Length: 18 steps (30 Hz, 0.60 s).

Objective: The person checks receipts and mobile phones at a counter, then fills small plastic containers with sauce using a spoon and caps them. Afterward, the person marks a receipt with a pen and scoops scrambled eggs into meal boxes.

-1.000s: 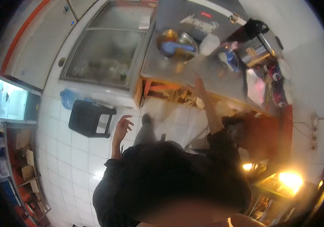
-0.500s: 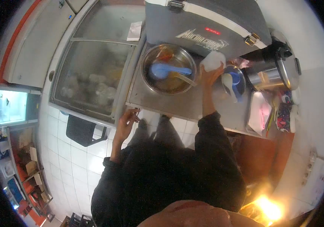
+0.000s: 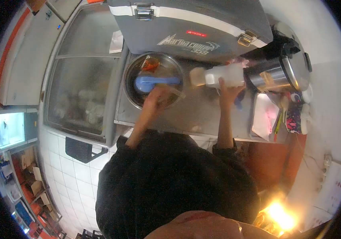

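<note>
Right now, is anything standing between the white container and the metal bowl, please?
A blurred beige shape, too unclear to name, shows between the white container and metal bowl, and a pale handle juts over the bowl's rim.

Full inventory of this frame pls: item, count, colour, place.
counter: 1, grey, centre
cooler box: 1, grey, counter's back
basin: 1, silver, counter's left
scoop: 1, blue, in basin
container: 1, white, above counter
pot: 1, silver/black, counter's right
freezer: 1, white, glass-topped, left of counter
paper: 1, white, on freezer
stool: 1, black, by freezer
glare: 1, yellow, lower right
small shelf and counter items: too unclear to count
left hand: 1, bare, at basin, grip blurred
right hand: 1, bare, fingers on container
</note>
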### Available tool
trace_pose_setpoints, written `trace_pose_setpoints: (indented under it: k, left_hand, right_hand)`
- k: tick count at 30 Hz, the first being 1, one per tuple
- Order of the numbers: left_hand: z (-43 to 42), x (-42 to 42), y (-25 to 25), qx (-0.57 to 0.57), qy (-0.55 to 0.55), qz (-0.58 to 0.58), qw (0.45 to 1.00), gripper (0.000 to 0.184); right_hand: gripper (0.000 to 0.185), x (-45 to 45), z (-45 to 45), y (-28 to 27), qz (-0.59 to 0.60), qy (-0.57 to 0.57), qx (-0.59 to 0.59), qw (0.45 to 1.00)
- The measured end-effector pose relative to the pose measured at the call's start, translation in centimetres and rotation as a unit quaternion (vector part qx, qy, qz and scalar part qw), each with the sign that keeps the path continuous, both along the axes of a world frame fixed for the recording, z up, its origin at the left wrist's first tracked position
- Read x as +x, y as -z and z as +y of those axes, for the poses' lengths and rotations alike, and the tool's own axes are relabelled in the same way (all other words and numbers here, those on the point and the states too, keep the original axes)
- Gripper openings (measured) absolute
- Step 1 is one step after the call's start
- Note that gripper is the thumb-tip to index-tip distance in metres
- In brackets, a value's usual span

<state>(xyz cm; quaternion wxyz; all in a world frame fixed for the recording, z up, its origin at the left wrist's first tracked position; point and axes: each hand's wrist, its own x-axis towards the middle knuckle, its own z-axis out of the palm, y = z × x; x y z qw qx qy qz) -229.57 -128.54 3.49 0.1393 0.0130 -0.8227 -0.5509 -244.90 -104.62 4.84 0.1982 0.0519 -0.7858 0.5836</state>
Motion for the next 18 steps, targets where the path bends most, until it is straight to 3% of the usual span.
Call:
trace_pose_setpoints:
  k: [1,2,3,6,8,18]
  left_hand:
    - [1.0,-1.6,0.0,-0.079,0.019,0.033,0.996,0.047]
    - [2.2,-2.6,-1.8,-0.087,0.036,0.065,0.993,0.060]
    - [3.3,-3.5,-4.3,-0.096,0.054,0.098,0.989,0.073]
    - [5.9,-4.5,-7.2,-0.130,0.082,0.097,0.983,0.088]
    - [6.4,-4.1,-6.5,-0.104,0.095,0.110,0.984,0.089]
    - [7.1,-1.9,-4.5,-0.060,0.147,0.089,0.983,0.087]
  right_hand:
    - [0.086,0.8,0.1,-0.5,-0.035,-0.023,-0.073,0.996]
    - [0.084,1.8,0.1,-0.9,-0.071,-0.044,-0.146,0.986]
    - [0.084,3.1,-0.2,-1.9,-0.073,-0.040,-0.144,0.986]
    - [0.085,6.6,-0.9,-3.1,-0.150,-0.081,-0.162,0.972]
    - [0.089,7.9,-0.9,-2.3,-0.074,-0.120,-0.186,0.972]
    - [0.109,12.2,0.7,-1.8,-0.117,-0.045,-0.189,0.974]
